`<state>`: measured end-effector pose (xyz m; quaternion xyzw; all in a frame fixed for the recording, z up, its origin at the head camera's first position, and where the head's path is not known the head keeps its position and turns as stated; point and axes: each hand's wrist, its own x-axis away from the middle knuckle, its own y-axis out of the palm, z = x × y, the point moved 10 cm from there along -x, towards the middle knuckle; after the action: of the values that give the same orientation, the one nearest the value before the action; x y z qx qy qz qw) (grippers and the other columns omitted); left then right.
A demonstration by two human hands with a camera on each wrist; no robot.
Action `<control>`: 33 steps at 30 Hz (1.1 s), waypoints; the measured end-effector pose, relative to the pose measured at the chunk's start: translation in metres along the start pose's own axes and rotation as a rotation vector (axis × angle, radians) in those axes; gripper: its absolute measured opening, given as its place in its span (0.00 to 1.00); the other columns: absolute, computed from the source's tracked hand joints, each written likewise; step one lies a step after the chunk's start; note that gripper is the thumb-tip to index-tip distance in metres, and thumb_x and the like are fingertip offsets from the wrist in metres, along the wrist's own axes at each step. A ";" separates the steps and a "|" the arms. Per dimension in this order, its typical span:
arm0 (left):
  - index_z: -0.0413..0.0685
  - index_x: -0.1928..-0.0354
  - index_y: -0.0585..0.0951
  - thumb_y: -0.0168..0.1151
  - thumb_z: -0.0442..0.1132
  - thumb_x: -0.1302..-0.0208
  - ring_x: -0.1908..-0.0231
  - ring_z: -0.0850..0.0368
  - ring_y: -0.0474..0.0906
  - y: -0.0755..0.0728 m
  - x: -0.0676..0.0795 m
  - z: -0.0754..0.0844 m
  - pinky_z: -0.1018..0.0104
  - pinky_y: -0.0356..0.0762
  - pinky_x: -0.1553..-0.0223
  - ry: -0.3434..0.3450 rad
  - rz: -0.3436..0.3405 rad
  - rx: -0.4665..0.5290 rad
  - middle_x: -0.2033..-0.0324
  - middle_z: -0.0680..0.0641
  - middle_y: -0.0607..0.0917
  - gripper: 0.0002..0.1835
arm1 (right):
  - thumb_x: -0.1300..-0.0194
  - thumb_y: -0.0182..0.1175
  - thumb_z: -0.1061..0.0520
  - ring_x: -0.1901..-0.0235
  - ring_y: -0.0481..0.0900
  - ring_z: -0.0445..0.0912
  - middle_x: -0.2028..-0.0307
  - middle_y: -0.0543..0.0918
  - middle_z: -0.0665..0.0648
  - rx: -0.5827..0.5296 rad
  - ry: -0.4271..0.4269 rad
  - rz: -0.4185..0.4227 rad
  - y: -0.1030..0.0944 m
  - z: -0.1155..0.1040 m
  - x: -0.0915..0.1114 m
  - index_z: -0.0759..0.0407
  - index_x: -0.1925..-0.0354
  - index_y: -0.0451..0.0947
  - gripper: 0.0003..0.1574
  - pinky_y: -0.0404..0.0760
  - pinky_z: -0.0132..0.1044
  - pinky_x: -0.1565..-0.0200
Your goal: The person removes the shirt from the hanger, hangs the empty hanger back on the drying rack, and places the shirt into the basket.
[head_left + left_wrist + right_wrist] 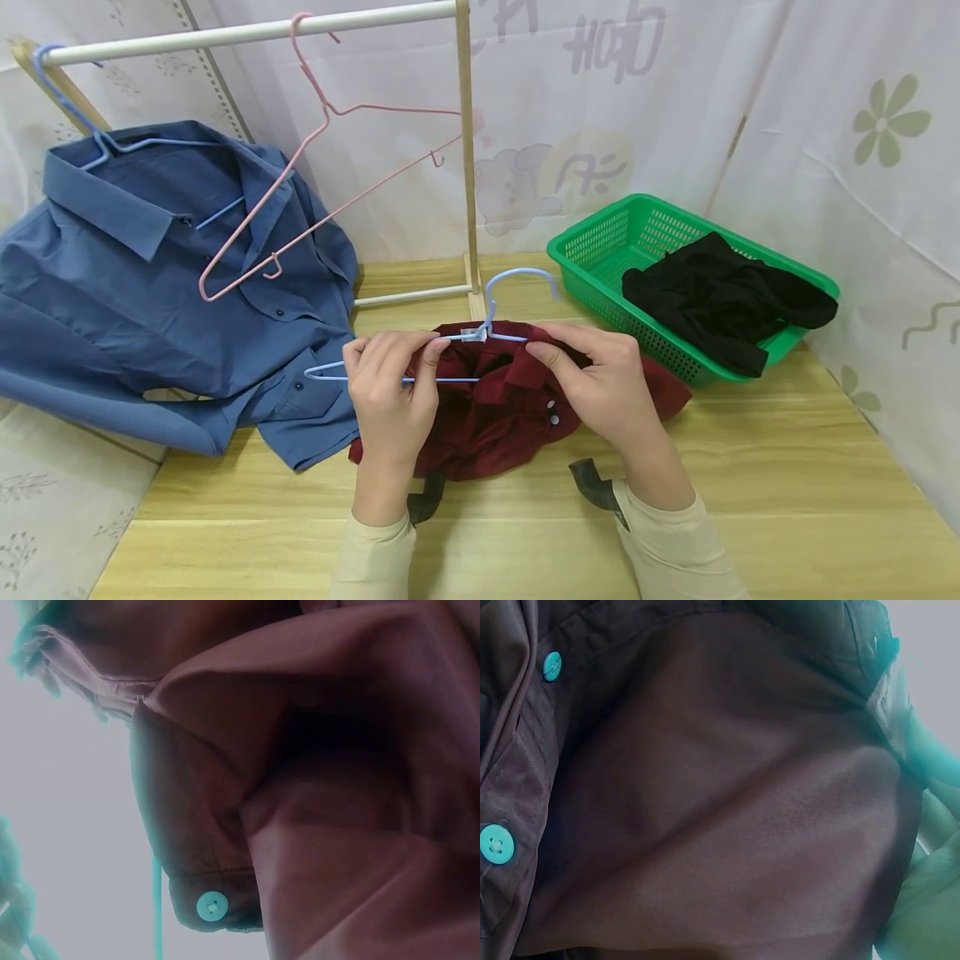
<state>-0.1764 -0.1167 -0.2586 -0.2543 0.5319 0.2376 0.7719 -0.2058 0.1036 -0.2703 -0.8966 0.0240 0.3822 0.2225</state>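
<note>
A dark red shirt (487,421) hangs bunched over the table, with a blue clothes hanger (488,302) partly inside its neck. My left hand (386,392) pinches the collar edge against the hanger's bar, thumb and fingers together. On the other side, my right hand (611,387) pinches the collar along the hanger's other shoulder. The hook points up between both hands, and one hanger end sticks out left of my left hand. Close folds of the shirt (337,885) fill the left wrist view, with a button (212,906). In the right wrist view the shirt's cloth (765,795) hides most else.
A blue shirt (180,333) on a blue hanger and an unused pink hanger (258,204) hang from a white-barred rack (225,35) at left. A green basket (600,292) at back right holds a black garment (720,292). Everything stands on a wooden table (810,500).
</note>
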 end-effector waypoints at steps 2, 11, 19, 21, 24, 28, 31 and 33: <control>0.42 0.68 0.86 0.72 0.38 0.44 0.73 0.54 0.80 -0.002 0.000 -0.001 0.53 0.61 0.60 -0.004 0.007 0.005 0.75 0.47 0.86 0.07 | 0.42 0.70 0.63 0.60 0.85 0.37 0.60 0.89 0.51 0.004 0.002 -0.002 0.000 0.000 0.000 0.54 0.55 0.87 0.15 0.80 0.25 0.57; 0.43 0.69 0.87 0.74 0.36 0.47 0.76 0.54 0.74 -0.014 -0.002 -0.007 0.53 0.60 0.60 -0.026 0.058 0.002 0.77 0.47 0.84 0.06 | 0.43 0.70 0.63 0.57 0.86 0.37 0.59 0.89 0.50 0.008 0.007 -0.015 0.002 -0.001 0.000 0.54 0.54 0.87 0.16 0.80 0.26 0.53; 0.42 0.70 0.86 0.74 0.35 0.49 0.79 0.57 0.68 -0.020 -0.004 -0.012 0.53 0.59 0.60 -0.035 0.093 0.024 0.79 0.47 0.83 0.05 | 0.43 0.70 0.63 0.58 0.85 0.36 0.60 0.89 0.51 0.030 0.008 -0.002 -0.001 0.001 0.000 0.53 0.55 0.87 0.15 0.80 0.24 0.54; 0.42 0.71 0.86 0.74 0.35 0.48 0.79 0.57 0.67 -0.022 -0.005 -0.013 0.53 0.59 0.60 -0.037 0.103 0.025 0.80 0.47 0.82 0.05 | 0.42 0.70 0.63 0.58 0.85 0.36 0.60 0.89 0.52 0.032 0.005 -0.001 -0.001 0.002 0.000 0.54 0.55 0.87 0.16 0.79 0.24 0.54; 0.42 0.71 0.87 0.73 0.38 0.46 0.79 0.57 0.66 -0.025 -0.006 -0.016 0.54 0.59 0.60 -0.046 0.114 0.024 0.81 0.47 0.81 0.06 | 0.43 0.70 0.63 0.58 0.85 0.36 0.60 0.89 0.52 0.037 0.004 -0.002 -0.002 0.003 -0.001 0.54 0.55 0.87 0.15 0.79 0.24 0.54; 0.42 0.70 0.87 0.72 0.38 0.45 0.79 0.56 0.65 -0.028 -0.008 -0.019 0.57 0.57 0.59 -0.061 0.123 0.027 0.82 0.46 0.80 0.07 | 0.44 0.71 0.64 0.58 0.85 0.35 0.61 0.90 0.53 0.043 0.004 0.004 -0.003 0.003 -0.001 0.56 0.56 0.87 0.16 0.79 0.23 0.55; 0.41 0.71 0.87 0.73 0.37 0.46 0.80 0.55 0.64 -0.032 -0.008 -0.022 0.60 0.56 0.57 -0.071 0.140 0.031 0.82 0.46 0.79 0.06 | 0.44 0.71 0.64 0.59 0.85 0.35 0.61 0.90 0.54 0.045 0.008 0.001 -0.003 0.004 -0.001 0.56 0.55 0.87 0.16 0.79 0.23 0.55; 0.41 0.71 0.87 0.73 0.36 0.46 0.79 0.55 0.64 -0.034 -0.009 -0.024 0.62 0.55 0.56 -0.079 0.148 0.033 0.82 0.46 0.79 0.06 | 0.44 0.71 0.64 0.59 0.85 0.35 0.61 0.89 0.53 0.045 0.013 -0.004 -0.003 0.005 -0.002 0.56 0.55 0.87 0.16 0.79 0.23 0.55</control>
<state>-0.1739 -0.1588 -0.2528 -0.1920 0.5224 0.2953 0.7766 -0.2095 0.1080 -0.2711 -0.8939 0.0324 0.3751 0.2431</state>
